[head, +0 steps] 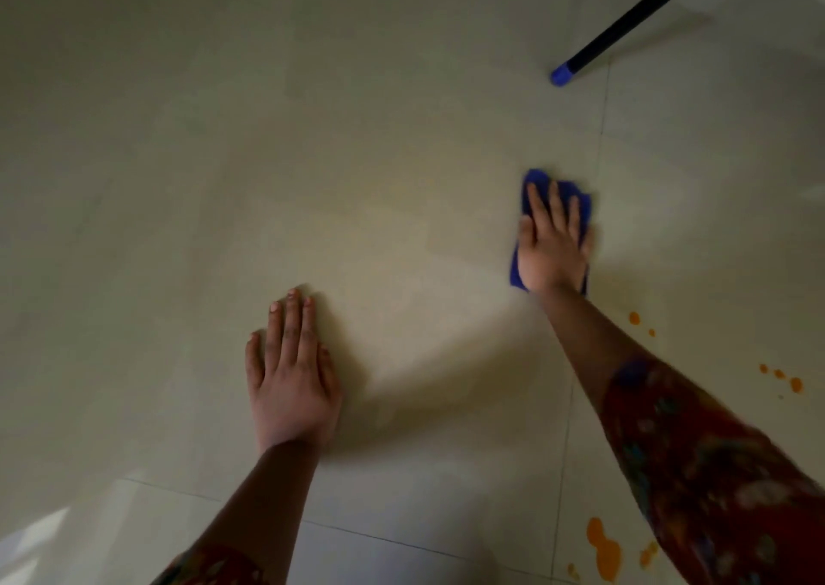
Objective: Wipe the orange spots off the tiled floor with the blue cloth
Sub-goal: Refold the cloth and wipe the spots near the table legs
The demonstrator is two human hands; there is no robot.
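My right hand [553, 245] lies flat on the folded blue cloth [538, 179], pressing it onto the pale tiled floor [357, 138] beside a grout line. My left hand [292, 370] rests palm down on the bare tile, fingers slightly apart, holding nothing. Small orange spots [634, 318] sit on the floor to the right of my right forearm. More small drops [795, 384] lie further right. A larger orange blotch [605, 549] lies near the bottom edge, under my patterned sleeve.
A black pole with a blue tip [561, 74] slants down onto the floor at the upper right. Grout lines [600, 138] run vertically at the right and across the bottom.
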